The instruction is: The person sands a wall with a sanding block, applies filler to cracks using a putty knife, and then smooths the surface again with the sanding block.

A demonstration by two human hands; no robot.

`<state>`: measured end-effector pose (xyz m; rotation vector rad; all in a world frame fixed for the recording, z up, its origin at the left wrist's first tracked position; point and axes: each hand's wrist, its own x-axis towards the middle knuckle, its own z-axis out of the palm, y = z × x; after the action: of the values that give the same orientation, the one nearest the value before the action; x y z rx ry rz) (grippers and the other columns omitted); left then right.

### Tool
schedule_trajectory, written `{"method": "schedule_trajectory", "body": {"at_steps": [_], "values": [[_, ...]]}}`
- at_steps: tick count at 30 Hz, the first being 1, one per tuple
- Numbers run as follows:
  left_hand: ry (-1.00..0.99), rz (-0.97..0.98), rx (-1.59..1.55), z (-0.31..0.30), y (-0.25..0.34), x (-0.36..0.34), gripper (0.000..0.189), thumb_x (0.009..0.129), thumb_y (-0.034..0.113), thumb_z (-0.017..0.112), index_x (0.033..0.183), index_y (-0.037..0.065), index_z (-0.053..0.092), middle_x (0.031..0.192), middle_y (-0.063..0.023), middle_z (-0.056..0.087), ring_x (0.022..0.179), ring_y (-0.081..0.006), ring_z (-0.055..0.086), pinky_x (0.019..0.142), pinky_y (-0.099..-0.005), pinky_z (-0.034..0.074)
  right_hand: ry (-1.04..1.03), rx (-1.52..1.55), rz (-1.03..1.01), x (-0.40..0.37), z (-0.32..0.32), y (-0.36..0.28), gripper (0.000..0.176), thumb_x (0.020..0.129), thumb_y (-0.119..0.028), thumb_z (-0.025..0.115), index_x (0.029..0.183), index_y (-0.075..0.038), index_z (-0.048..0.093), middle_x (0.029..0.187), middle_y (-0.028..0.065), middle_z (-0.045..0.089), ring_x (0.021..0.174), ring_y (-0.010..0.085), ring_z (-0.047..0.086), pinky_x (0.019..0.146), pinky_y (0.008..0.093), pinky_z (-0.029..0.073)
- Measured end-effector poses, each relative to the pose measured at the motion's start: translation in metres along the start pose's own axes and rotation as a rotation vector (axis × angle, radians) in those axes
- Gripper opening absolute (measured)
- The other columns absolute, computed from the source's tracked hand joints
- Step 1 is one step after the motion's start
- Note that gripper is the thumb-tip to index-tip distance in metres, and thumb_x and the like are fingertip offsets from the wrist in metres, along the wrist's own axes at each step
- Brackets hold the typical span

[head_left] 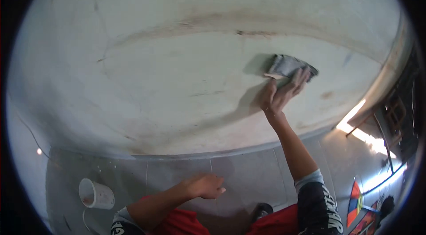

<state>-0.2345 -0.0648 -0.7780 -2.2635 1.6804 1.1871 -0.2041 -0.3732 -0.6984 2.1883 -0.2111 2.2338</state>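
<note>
The right hand (284, 94) grasps a folded grey cloth (289, 64) against the wall (155, 71), seemingly only partly worked, with brown streaks (262, 33) across it, while the left hand (207, 185), fingers loosely curled, released, hangs before its foot.

Two hands (284, 95) (206, 186), one pad (288, 65), one bucket (103, 197)

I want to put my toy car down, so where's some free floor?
Bare tiles show between the wall, left hand and right arm, and between the bucket and left hand. It's crowded at bottom right, around the orange piece and black fuzzy thing.
</note>
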Motion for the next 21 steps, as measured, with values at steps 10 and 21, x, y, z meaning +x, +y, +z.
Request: {"method": "schedule_trajectory", "body": {"at_steps": [10, 21], "values": [[0.077, 0.057, 0.031, 0.007, 0.005, -0.004, 0.048, 0.099, 0.040, 0.044, 0.122, 0.000, 0.055, 0.116, -0.0248, 0.062, 0.108, -0.0406, 0.062, 0.091, -0.0515, 0.048, -0.584, 0.036, -0.181, -0.053, 0.020, -0.151, 0.106, 0.088, -0.060, 0.056, 0.150, 0.012, 0.008, 0.154, 0.0406, 0.000, 0.142, 0.0590, -0.006, 0.109, 0.0713, -0.003], [0.147, 0.093, 0.071, 0.008, 0.008, -0.022, 0.046, 0.100, 0.040, 0.043, 0.121, 0.001, 0.055, 0.116, -0.0255, 0.061, 0.109, -0.0416, 0.061, 0.093, -0.0503, 0.049, -0.593, -0.034, -0.278, -0.065, 0.029, -0.146, 0.100, 0.090, -0.055, 0.057, 0.144, 0.019, 0.016, 0.150, 0.0448, 0.006, 0.140, 0.0620, -0.006, 0.106, 0.0741, -0.005]]}}
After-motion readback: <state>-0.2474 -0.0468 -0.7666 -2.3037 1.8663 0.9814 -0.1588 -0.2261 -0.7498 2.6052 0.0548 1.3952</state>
